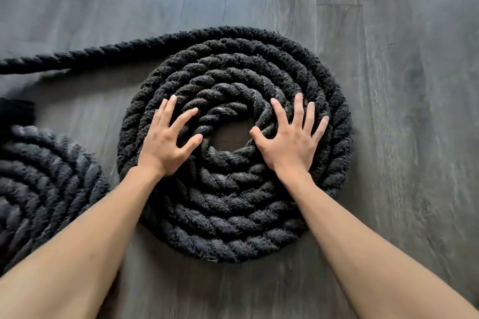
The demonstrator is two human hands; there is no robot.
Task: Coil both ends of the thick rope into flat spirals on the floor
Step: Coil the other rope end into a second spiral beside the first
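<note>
The rope lies mostly wound into a flat spiral at the middle of the floor; its turns sit tight against one another, with a small gap of bare boards at the centre. The left hand and right hand both lie on the inner turns, one either side of that gap, fingers straight and spread wide, gripping nothing; the spread probably shares the pressure over several turns at once, so that the coil stays flat and can be turned or tightened as one piece without a turn riding up. A tail leaves the far edge of the spiral and runs off to the left; it looks like the slack that would feed further turns. A second spiral lies near left, just beside the first and partly out of view; placed apart, the two coils seem unlikely to tangle. No brand, label or writing can be seen on the rope or floor.
</note>
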